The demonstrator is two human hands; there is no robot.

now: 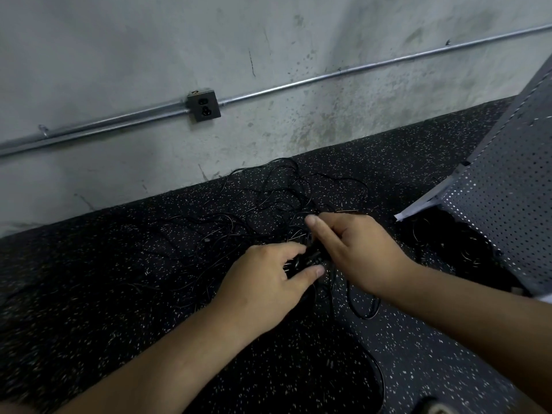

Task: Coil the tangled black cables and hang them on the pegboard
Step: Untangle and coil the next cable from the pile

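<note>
both hands meet over the cables (268,201) tangled on the floor (418,369); left hand (265,282) pinches a black bundle (304,259), right hand (358,249) curls round strands; pegboard (507,198) leans just right.

Dim, soft light; slight blur; wide-angle bending at edges.

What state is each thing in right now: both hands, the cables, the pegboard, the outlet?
left hand: grips a gathered bunch of the black cables, fingers and thumb curled round it.
right hand: holds strands just beside the left hand.
black cables: mostly tangled and spread loose on the floor, not hung.
pegboard: tilted, at the right.
wall outlet: nothing plugged in.
</note>
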